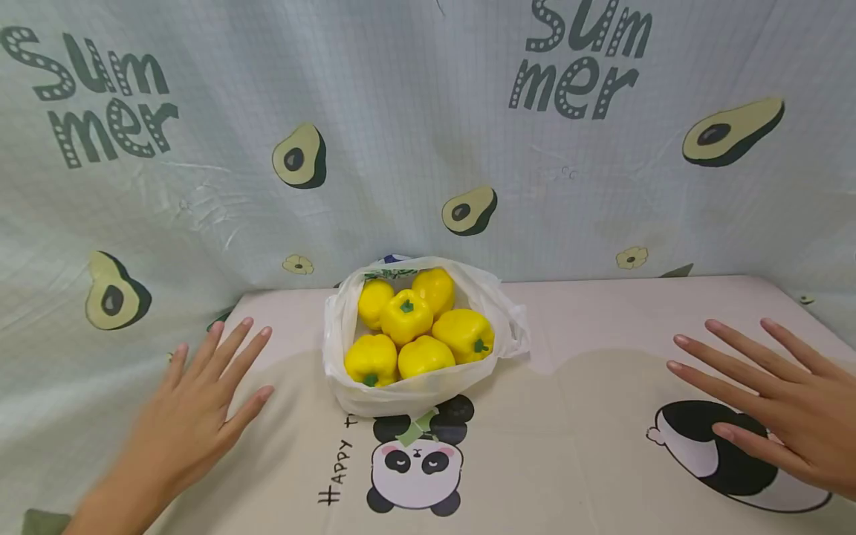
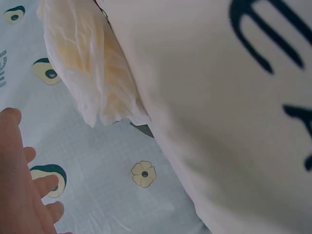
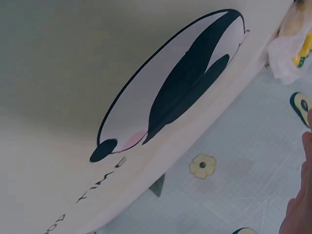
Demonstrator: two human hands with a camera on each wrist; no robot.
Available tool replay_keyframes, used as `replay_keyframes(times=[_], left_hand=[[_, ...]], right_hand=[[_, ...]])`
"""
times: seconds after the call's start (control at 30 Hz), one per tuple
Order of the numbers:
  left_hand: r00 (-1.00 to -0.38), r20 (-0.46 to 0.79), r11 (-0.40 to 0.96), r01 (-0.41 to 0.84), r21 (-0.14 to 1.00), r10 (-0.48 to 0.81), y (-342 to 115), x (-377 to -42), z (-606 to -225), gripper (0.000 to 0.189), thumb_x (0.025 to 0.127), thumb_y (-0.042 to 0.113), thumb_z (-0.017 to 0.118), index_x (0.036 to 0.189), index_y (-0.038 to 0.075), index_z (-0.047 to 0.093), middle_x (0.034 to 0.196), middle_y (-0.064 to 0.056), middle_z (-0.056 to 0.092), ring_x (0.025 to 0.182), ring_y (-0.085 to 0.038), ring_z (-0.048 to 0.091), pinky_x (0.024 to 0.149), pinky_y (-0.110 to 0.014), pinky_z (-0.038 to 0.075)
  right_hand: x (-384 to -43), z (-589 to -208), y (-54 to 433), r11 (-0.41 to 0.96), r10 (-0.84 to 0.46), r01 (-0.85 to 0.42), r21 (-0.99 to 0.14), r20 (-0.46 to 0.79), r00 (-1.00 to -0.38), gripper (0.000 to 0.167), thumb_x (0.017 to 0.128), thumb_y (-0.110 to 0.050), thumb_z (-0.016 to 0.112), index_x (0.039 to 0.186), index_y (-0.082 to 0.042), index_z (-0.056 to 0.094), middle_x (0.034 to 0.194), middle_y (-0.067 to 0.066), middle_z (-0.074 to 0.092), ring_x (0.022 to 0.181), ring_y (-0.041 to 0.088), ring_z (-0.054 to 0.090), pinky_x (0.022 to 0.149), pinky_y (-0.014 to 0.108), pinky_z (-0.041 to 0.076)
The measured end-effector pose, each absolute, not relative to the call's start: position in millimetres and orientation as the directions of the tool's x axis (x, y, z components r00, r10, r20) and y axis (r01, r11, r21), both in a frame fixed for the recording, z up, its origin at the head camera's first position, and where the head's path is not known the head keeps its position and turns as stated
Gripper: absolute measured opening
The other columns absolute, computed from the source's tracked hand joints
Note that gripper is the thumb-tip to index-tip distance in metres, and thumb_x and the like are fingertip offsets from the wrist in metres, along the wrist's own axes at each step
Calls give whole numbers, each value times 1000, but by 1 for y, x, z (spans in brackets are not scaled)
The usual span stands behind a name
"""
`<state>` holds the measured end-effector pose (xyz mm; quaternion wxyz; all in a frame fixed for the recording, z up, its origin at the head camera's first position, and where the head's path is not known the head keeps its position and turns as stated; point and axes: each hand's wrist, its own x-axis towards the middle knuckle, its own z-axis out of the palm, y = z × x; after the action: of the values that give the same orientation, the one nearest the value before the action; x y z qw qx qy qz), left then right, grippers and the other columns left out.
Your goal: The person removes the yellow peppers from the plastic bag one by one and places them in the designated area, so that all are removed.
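Pale tablecloth carries an upward-opening bag lying crosswise.

The head view looks forward and down; both wrist views (closer, tilted) share the bag.

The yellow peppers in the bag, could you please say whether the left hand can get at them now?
Probably yes: the bag gapes open, the peppers show in its mouth, and nothing visible stands between it and the empty left hand.

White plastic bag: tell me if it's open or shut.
The bag is open: in the head view, it gapes wide, showing yellow peppers inside.
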<state>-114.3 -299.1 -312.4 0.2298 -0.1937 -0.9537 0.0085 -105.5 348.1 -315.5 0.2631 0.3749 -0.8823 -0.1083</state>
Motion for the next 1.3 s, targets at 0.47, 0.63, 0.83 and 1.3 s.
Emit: replay_keyframes(times=[0.47, 0.63, 0.83, 1.3], left_hand=[[-789, 519, 902, 425, 75, 328, -282, -125, -312, 73, 92, 30, 66, 158, 19, 37, 161, -14, 36, 146, -46, 31, 119, -66, 20], [-779, 549, 877, 453, 160, 302, -275, -128, -312, 73, 90, 23, 70, 156, 19, 40, 165, -10, 30, 147, -42, 30, 117, -59, 29], [-802, 550, 823, 465, 326, 235, -270, -136, -310, 75, 88, 14, 75, 155, 18, 41, 166, -10, 26, 145, -42, 32, 106, -68, 34], [-881, 444, 698, 421, 579, 164, -264, -158, -311, 72, 91, 16, 78, 154, 16, 44, 164, -11, 30, 142, -41, 38, 95, -68, 47]], right_hand=[[-113, -315, 322, 683, -729, -612, 398, 330, -599, 83, 95, -68, 51, 163, -33, 20, 172, -5, 6, 158, 22, -1, 124, 56, -6], [-118, -318, 315, 676, -736, -642, 362, 363, -571, 73, 99, -65, 46, 161, -31, 30, 170, -4, 16, 158, 23, 6, 126, 52, -4], [-124, -321, 306, 677, -733, -652, 341, 391, -557, 68, 102, -64, 41, 159, -27, 36, 168, -1, 26, 157, 22, 10, 126, 50, -2], [-134, -319, 282, 661, -747, -683, 311, 364, -556, 70, 97, -50, 60, 158, -24, 38, 165, -1, 32, 156, 19, 15, 127, 42, -3]])
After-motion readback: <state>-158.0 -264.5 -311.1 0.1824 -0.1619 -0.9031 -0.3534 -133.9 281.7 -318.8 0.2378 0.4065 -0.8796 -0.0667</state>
